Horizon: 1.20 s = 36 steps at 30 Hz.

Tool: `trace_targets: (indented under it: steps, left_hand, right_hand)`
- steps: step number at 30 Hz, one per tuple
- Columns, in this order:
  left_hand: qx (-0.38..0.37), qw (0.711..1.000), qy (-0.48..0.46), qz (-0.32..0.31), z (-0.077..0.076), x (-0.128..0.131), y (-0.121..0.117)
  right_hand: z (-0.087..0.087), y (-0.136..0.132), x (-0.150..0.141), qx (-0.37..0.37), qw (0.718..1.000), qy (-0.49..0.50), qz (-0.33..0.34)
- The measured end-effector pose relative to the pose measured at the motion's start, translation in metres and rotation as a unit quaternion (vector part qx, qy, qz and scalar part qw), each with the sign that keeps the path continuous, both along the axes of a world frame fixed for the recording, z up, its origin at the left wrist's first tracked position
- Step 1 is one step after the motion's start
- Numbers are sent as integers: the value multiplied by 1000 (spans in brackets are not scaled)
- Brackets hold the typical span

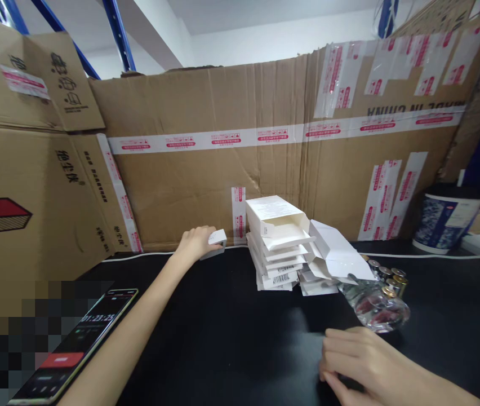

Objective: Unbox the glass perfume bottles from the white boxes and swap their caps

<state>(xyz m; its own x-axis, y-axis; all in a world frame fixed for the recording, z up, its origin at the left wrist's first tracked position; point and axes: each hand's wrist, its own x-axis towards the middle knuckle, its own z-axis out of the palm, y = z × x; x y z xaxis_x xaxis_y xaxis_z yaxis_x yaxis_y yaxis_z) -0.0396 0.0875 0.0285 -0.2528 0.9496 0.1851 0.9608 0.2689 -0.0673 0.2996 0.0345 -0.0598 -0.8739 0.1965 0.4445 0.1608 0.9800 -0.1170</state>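
Note:
At the far side of the black table, my left hand [195, 246] is closed around a small white box [218, 239], near the cardboard wall. Its fingertips are partly hidden behind the box. My right hand [352, 358] rests low at the right, fingers loosely curled and pressed together; no object shows in it. Between the hands and farther back stands a stack of flattened white cartons [276, 270], with an opened white box [276, 217] on top. Another unfolded white carton [339, 254] leans to its right. Several batteries [392, 276] and a clear plastic wrapper [379, 310] lie beyond my right hand.
A phone [83, 344] showing a running timer lies at the left, beside my left forearm. Large taped cardboard [198, 180] walls off the back and left. A lidded paper cup [445, 220] stands at the back right. A white cable [430, 255] runs along the table's rear.

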Motion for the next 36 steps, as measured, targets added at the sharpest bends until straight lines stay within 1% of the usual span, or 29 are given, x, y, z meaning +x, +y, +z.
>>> trace_targets:
  steps: [6, 8, 9, 10, 11, 13, 15, 17, 19, 23, 26, 28, 31, 33, 36]
  left_hand:
    - [-63, 997, -19, -33, 27, 27, -19]
    - [-112, 991, -46, -48, 35, 38, -29]
    - [-176, 978, -99, -54, 38, 44, -34]
    - [-234, 959, -145, -73, 41, 49, -40]
    - [-266, 945, -171, -90, 44, 55, -45]
    - [-315, 924, -190, -108, 49, 65, -56]
    - [-369, 903, -187, -117, 51, 74, -66]
    - [-395, 893, -184, -113, 51, 79, -73]
    - [-389, 897, -180, -112, 51, 81, -76]
    - [-327, 921, -174, -120, 50, 79, -74]
    - [-304, 930, -156, -135, 51, 77, -74]
    - [-280, 940, -140, -138, 53, 77, -78]
    - [-230, 957, -120, -126, 52, 79, -87]
    - [-233, 951, -140, -146, 47, 82, -93]
    - [-214, 939, -184, -195, 32, 82, -100]
  right_hand:
    - [4, -2, 1, -5, 1000, -17, -5]
    - [5, -2, 1, -10, 1000, -16, 0]
    - [4, -2, 1, -13, 1000, -14, 3]
    - [4, -1, 1, -15, 1000, -13, 4]
    - [3, -1, 1, -17, 1000, -12, 6]
    - [2, 1, 1, -18, 1000, -5, 8]
    - [1, 2, 0, -17, 1000, 1, 9]
    - [0, 3, 1, -20, 1000, 8, 11]
    - [-1, 4, 1, -28, 999, 11, 15]
    - [-2, 5, 2, -30, 999, 19, 16]
    - [-2, 6, 1, -29, 999, 29, 19]
    - [-2, 6, 0, -30, 999, 30, 25]
    - [-2, 7, -1, -31, 999, 30, 30]
    - [-3, 7, -1, -29, 999, 36, 29]
    - [-4, 9, -1, -20, 999, 34, 26]
